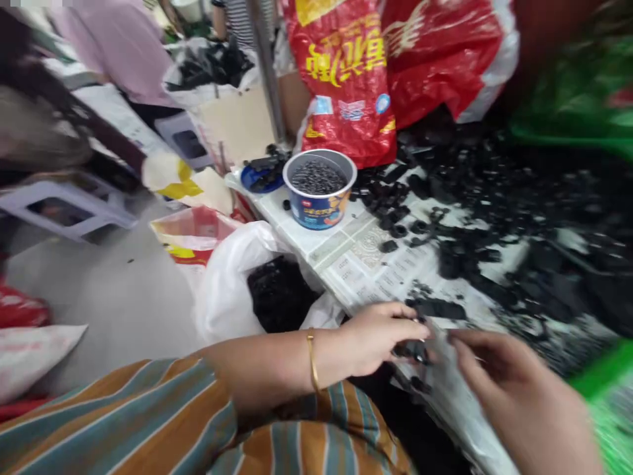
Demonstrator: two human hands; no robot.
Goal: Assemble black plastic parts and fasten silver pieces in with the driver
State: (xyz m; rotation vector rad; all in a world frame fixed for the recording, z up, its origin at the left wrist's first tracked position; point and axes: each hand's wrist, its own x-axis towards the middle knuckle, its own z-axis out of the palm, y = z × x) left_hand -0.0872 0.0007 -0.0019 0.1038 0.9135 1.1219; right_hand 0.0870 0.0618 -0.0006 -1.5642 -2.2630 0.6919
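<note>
My left hand (378, 335), with a gold bangle on its wrist, is at the front edge of the table. Its fingers close around small black parts (418, 351) that look like plastic; their exact kind is blurred. Close by on the right, my right hand (529, 389) is curled, thumb and fingers drawn together. Whatever it may hold is hidden and smeared by motion. Just beyond the fingers lies a longer black piece (442, 309), with tiny black bits scattered around it on the patterned tabletop (363, 264).
A blue tub (319, 212) of small black pieces stands near the table's left edge, beside a blue dish (254, 188). Black parts (475, 191) heap across the right. Red bags (346, 86) stand behind. A white sack (225, 290) holding black material sits below left.
</note>
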